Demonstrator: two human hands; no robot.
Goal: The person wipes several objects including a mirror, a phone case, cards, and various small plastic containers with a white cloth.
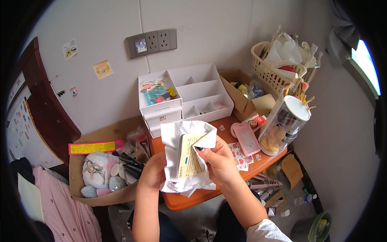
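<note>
A white tissue [170,136] lies partly around a small stack of printed cards or a booklet [190,160], whose top face is pale yellow with printed writing. My left hand [154,171] holds the tissue and the stack from the left, its fingers hidden behind them. On the right, my right hand [219,161] grips them with the thumb on a fold of tissue over the front face. Both hands are above the near part of the orange-brown wooden table [178,202].
A white desk organizer [199,90] stands against the wall. Right of it are a cardboard box [239,101], a cream plastic basket [257,60], a clear brush holder [284,124] and a pink frame-like case [248,139]. A cardboard box [102,201] with a plush toy stands left.
</note>
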